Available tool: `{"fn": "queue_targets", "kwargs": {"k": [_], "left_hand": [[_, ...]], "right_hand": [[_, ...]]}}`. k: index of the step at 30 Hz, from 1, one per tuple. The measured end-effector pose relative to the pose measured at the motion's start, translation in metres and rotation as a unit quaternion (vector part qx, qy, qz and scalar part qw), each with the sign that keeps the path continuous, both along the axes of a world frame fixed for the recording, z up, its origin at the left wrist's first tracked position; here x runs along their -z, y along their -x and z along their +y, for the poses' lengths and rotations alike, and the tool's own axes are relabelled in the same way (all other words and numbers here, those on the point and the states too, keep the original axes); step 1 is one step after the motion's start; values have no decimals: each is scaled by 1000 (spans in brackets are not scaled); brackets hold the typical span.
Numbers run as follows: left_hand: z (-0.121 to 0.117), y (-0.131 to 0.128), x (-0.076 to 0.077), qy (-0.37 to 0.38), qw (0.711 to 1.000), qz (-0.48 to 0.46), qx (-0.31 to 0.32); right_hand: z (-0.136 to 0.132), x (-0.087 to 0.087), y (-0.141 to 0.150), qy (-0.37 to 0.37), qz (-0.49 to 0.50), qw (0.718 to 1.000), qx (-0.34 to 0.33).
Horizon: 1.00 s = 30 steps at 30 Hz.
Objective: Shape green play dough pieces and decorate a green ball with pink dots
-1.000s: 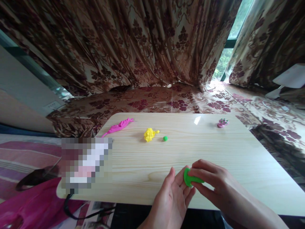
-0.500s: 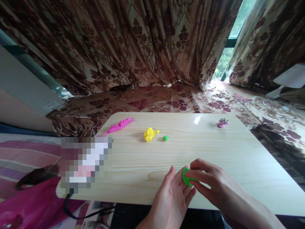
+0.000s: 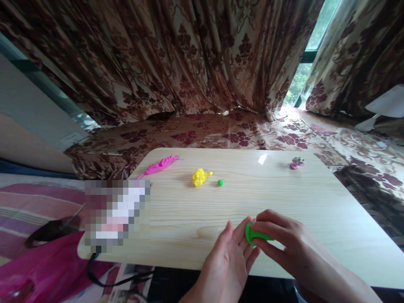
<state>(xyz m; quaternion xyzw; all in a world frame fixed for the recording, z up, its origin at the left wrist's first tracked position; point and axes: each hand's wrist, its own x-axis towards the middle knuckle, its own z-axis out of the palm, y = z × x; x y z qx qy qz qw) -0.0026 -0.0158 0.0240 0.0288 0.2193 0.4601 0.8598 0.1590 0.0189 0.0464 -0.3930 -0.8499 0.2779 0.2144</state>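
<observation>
Between the fingers and thumb of my right hand (image 3: 288,237) is a piece of green modelling clay (image 3: 249,234), with a flat round end and a narrower part running back under the fingers. The flat end faces the fingers of my left hand (image 3: 227,254) and appears to touch them. That hand lies palm up, its fingers stretched out and its thumb apart. Farther back on the table are a small green clay ball (image 3: 220,182) and a crinkled yellow clay shape (image 3: 198,177) with a short stem.
A long pink clay shape (image 3: 159,166) lies at the table's back left. At the back right sits a small pink piece with green dots (image 3: 297,163). A blurred-out object (image 3: 121,214) with a black strap (image 3: 91,273) occupies the left side of the wooden table (image 3: 176,235).
My right hand has drawn the green clay slightly to the right, and more of its narrower part shows. My left hand stays nearly in place. The view has shifted a little.
</observation>
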Motion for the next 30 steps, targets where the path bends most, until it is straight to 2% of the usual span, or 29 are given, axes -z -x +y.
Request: {"fn": "queue_targets", "kwargs": {"k": [5, 11, 21, 30], "left_hand": [[0, -2, 0, 15, 1000, 6, -4], [1, -2, 1, -20, 999, -14, -24], [1, -1, 0, -23, 1000, 0, -7], [0, 0, 3, -16, 999, 33, -24]], "right_hand": [[0, 0, 1, 6, -22, 1000, -13], [-1, -1, -2, 35, 21, 998, 46], [1, 0, 2, 11, 15, 1000, 8], [3, -1, 4, 13, 36, 999, 5]]}}
